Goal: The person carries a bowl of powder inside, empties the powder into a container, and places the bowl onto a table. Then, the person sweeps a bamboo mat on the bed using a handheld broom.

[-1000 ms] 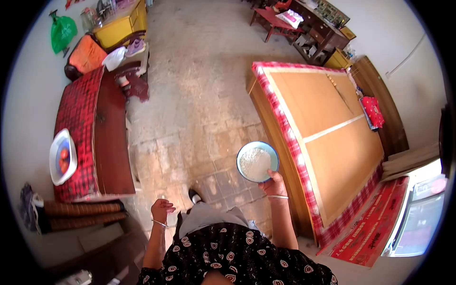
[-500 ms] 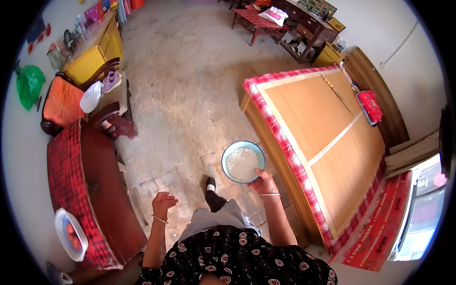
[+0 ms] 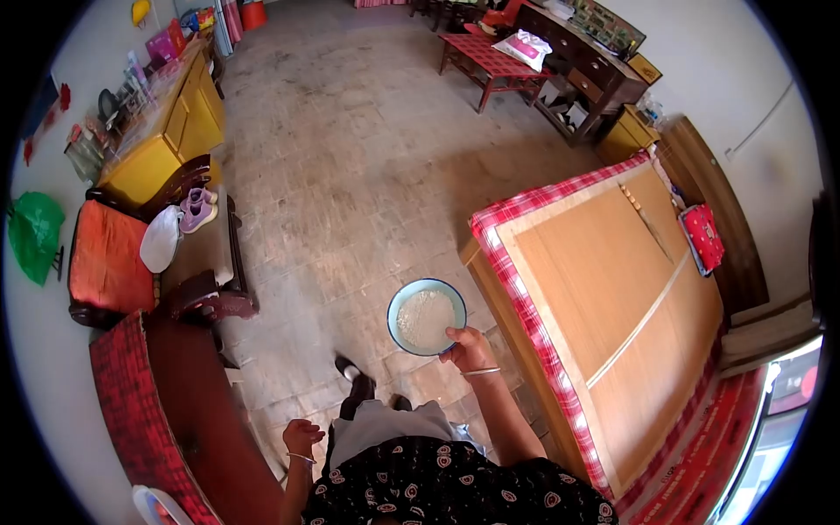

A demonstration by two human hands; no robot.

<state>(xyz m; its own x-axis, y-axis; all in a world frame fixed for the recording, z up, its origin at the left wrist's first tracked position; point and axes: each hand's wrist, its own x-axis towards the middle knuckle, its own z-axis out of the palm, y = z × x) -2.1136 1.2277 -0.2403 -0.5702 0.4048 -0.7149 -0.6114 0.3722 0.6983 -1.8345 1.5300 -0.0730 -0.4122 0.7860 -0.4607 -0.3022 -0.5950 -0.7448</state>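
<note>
My right hand (image 3: 471, 352) is closed on the near right rim of a light-blue bowl (image 3: 395, 306) with a dark blue edge, thumb over the inside. White, flour-like powder (image 3: 426, 318) covers the bottom of the bowl, slightly clumpy in places. The bowl is held in front of my body, above the tiled floor. Low on the left, my left hand (image 3: 303, 435) hangs with nothing in it, its fingers loosely bent and partly apart. It is nearest to the dark red cabinet.
On the right stands a bed (image 3: 604, 324) with a wooden board and checked cloth edge. At left are the dark red cabinet (image 3: 206, 411), a chair with shoes (image 3: 199, 210) and a yellow cabinet (image 3: 188, 131). Farther off is a low red table (image 3: 490, 66). Tiled floor (image 3: 341, 192) runs between.
The view has shifted as I walk forward, and the furniture sits lower in it. The bowl stays in my right hand. My left hand has dropped lower, its fingers more bent.
</note>
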